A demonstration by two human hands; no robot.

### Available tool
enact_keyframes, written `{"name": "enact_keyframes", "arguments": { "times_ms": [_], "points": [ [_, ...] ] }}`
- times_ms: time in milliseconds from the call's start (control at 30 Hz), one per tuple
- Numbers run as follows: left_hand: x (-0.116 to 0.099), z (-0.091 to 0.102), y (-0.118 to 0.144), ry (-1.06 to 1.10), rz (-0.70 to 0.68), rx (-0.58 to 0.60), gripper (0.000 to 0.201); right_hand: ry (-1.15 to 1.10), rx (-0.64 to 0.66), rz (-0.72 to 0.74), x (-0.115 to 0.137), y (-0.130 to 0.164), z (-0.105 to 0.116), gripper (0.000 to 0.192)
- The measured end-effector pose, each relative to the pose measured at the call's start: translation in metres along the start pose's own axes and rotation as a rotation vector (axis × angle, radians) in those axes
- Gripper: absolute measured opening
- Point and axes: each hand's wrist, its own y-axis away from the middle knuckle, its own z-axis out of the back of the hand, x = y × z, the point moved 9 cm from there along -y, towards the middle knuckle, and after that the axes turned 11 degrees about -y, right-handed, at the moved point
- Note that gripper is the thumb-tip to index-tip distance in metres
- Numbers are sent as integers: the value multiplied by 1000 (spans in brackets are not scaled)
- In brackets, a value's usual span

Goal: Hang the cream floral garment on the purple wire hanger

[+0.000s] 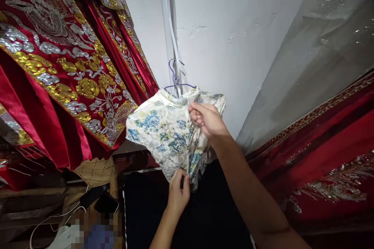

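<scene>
- The floral short-sleeved garment (166, 132) hangs in the middle, in front of the pale wall (228, 66); a purple hanger (175, 82) fills its neck and shoulders.
- The hanger's hook is up against a white upright strip (165, 11) on the wall.
- The right hand (208, 120) pinches the garment's front edge just below the collar, thumb and fingers closed on the cloth.
- The left hand (179, 190) pinches the same edge lower down, near the hem; the two hands are well apart, one above the other.
- At right, greyish translucent sheeting (309, 58) hangs above red decorated cloth (336, 167); glitter shows at its top, but I cannot tell whether it encloses anything.
- At left hangs red cloth with gold and silver sequins (87, 87).
- Below that, a tan quilted pad (97, 171) lies near a dark phone (106, 205) and a white cable (62, 215).
</scene>
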Motion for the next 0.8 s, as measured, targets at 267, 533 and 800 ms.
{"name": "enact_keyframes", "arguments": {
  "times_ms": [267,533,800],
  "points": [
    [-65,69,-84,-67,-144,79,17,107,64,152,9,11,-31,30],
    [-218,154,-142,-222,-636,-350,15,255,143,286,31,24,-48,29],
    [-179,208,-139,-38,-471,-788,13,331,55,151,-25,4,-7,29]
  ]
}}
